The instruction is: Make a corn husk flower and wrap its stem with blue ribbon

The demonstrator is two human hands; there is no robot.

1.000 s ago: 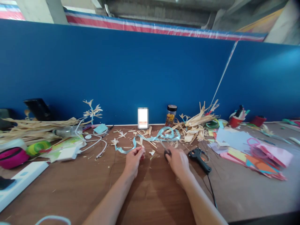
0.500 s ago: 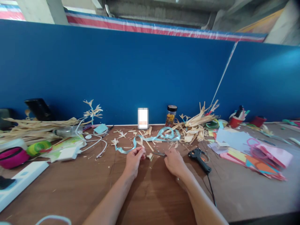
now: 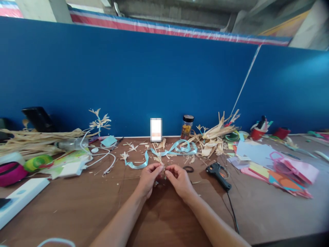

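Observation:
In the middle of the table my left hand point(image 3: 148, 179) is closed in a pinch around a small pale corn husk piece point(image 3: 158, 158), whose spread tips stick up above the fingers. My right hand point(image 3: 181, 179) has thumb and forefinger pressed together right beside it, at the lower part of the same piece; the fingers partly hide what they grip. Black scissor handles point(image 3: 189, 169) lie just right of my right hand. Behind the hands a light blue ribbon point(image 3: 137, 166) curls across the table among husk scraps, with a small husk flower point(image 3: 124, 156) at its left end.
A black glue gun point(image 3: 218, 175) with a cord lies at right, near coloured papers point(image 3: 257, 154). A black-lidded jar point(image 3: 187, 127) and a husk pile point(image 3: 213, 144) stand behind. At left are husks point(image 3: 38, 139), white cables, and a power strip point(image 3: 23, 199).
My right hand has left the scissors and moved left to the husk piece, meeting my left hand. The scissors stay on the table. The view has shifted slightly.

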